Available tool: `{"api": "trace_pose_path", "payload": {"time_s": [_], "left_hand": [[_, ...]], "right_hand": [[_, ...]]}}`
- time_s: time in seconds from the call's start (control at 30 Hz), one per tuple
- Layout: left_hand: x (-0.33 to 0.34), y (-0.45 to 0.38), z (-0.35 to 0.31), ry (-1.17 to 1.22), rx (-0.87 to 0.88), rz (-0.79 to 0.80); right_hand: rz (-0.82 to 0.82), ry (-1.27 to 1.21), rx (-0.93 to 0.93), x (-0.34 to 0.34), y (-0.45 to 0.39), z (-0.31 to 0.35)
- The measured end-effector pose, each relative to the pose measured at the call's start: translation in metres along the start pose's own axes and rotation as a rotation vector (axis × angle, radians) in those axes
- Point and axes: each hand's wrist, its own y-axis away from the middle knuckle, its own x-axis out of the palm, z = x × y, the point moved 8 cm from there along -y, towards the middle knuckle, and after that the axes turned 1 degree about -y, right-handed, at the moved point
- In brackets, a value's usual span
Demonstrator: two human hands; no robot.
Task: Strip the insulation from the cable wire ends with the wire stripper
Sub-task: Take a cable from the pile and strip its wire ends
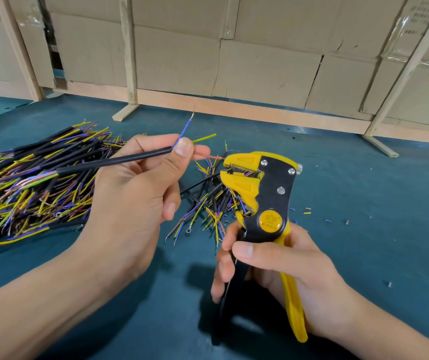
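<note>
My left hand (140,185) grips a black cable (114,160) near its end, thumb and fingers curled round it. Three inner wires fan out past the thumb: a blue wire (184,131) pointing up with bare copper at its tip, a yellow-green wire (204,137), and a brown wire (208,156) whose tip reaches the jaws of the wire stripper (268,193). My right hand (283,266) grips the yellow and black handles of the stripper, which stands upright with its yellow jaws facing left.
A large pile of black cables (34,178) with coloured ends lies at the left on the teal table (364,198). A smaller heap of cables (208,203) sits behind the stripper. Small insulation scraps (307,210) are scattered to the right. Cardboard boxes and wooden frames (260,105) stand behind.
</note>
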Motion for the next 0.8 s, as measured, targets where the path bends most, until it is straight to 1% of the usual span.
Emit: {"api": "trace_pose_path", "payload": {"time_s": [0.13,0.3,0.47,0.67,0.8], "left_hand": [[0.005,0.0,0.001,0.005,-0.005,0.055],[0.005,0.001,0.005,0.064,-0.034,0.067],[0.012,0.004,0.006,0.019,0.009,0.119],[0.011,0.009,0.001,-0.12,0.103,0.075],[0.013,0.012,0.0,-0.103,0.107,0.073]], "right_hand": [[0.011,0.013,-0.009,0.0,0.001,0.001],[0.004,0.016,-0.015,0.0,0.0,0.0],[0.007,0.028,-0.01,0.0,0.0,0.001],[0.016,0.034,-0.019,0.0,0.0,0.001],[0.027,0.033,-0.02,0.002,0.0,0.002]]}}
